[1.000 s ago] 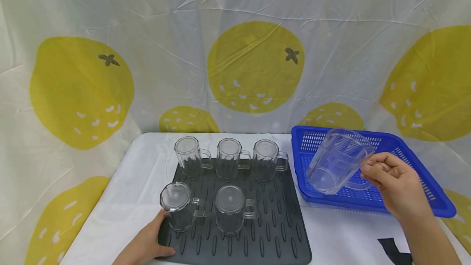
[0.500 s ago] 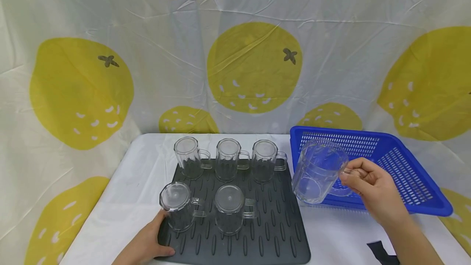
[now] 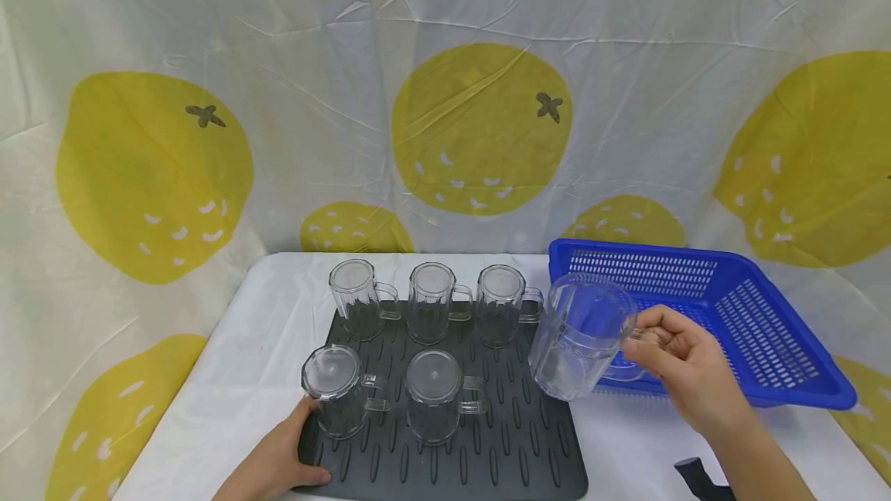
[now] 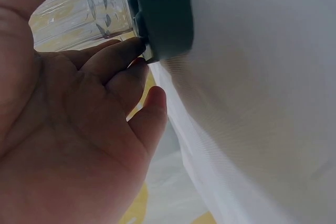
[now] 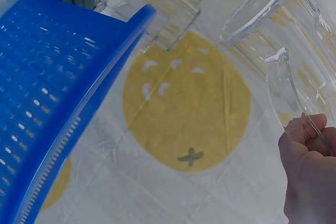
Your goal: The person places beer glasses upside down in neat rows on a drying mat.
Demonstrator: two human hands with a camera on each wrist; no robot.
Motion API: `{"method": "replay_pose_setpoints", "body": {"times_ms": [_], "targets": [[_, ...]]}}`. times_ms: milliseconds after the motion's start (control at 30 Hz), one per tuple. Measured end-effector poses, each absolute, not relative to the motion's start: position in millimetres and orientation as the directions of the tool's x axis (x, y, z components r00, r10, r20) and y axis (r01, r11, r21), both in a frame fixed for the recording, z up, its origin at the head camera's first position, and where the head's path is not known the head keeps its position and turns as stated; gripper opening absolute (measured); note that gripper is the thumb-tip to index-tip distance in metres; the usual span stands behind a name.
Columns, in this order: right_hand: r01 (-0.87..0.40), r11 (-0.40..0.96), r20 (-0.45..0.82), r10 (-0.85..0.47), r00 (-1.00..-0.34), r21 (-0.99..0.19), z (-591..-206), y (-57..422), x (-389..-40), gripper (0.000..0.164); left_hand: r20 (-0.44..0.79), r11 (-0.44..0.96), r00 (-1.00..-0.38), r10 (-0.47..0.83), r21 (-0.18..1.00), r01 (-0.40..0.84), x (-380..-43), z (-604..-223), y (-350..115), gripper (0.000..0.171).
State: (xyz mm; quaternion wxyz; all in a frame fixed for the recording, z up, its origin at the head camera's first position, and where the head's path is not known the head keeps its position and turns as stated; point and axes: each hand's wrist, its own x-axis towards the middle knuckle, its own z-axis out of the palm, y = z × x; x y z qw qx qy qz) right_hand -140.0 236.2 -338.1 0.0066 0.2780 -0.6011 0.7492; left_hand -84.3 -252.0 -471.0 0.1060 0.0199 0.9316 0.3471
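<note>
My right hand [image 3: 685, 366] pinches the handle of a clear glass mug [image 3: 578, 339] and holds it tilted in the air, over the gap between the dark grey ridged mat [image 3: 508, 454] and the blue basket. In the right wrist view, thumb and fingers close on that mug's handle [image 5: 286, 85]. My left hand [image 3: 274, 451] rests along the mat's left edge, thumb on its front corner. Extended fingertips touch the mat's side [image 4: 163, 19] in the left wrist view. Several glass mugs stand on the mat: three along the back and, in front, a left mug [image 3: 337, 393] and a middle mug [image 3: 435, 397].
A blue perforated basket [image 3: 748, 277] stands on the right of the white-covered table [image 3: 264, 339]. Behind the table hangs a lemon-print cloth [image 3: 480, 130]. Near the right forearm lies a black strip [image 3: 696, 478].
My right hand has carried the mug left, from over the basket to beside the mat's right edge. The left hand and the mugs on the mat have stayed in place.
</note>
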Motion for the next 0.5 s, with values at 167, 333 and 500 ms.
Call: {"method": "replay_pose_setpoints", "body": {"times_ms": [167, 333, 500], "targets": [[-0.370, -0.275, 0.445, -0.302, -0.843, -0.887, -343.5, 229.7, -139.2, 0.030, -0.211, 0.776, -0.973, 0.097, 0.628, -0.059, -81.3, -465.0, -254.2, 0.118], [-0.384, -0.305, 0.476, -0.332, -0.815, -0.871, -345.3, 225.7, -140.7, 0.031, -0.288, 0.788, -0.954, 0.086, 0.605, -0.111, -71.9, -450.4, -259.7, 0.106], [-0.388, -0.335, 0.497, -0.356, -0.792, -0.859, -344.9, 221.2, -141.7, 0.030, -0.332, 0.746, -0.933, 0.140, 0.655, -0.121, -60.4, -431.0, -268.6, 0.086]]}}
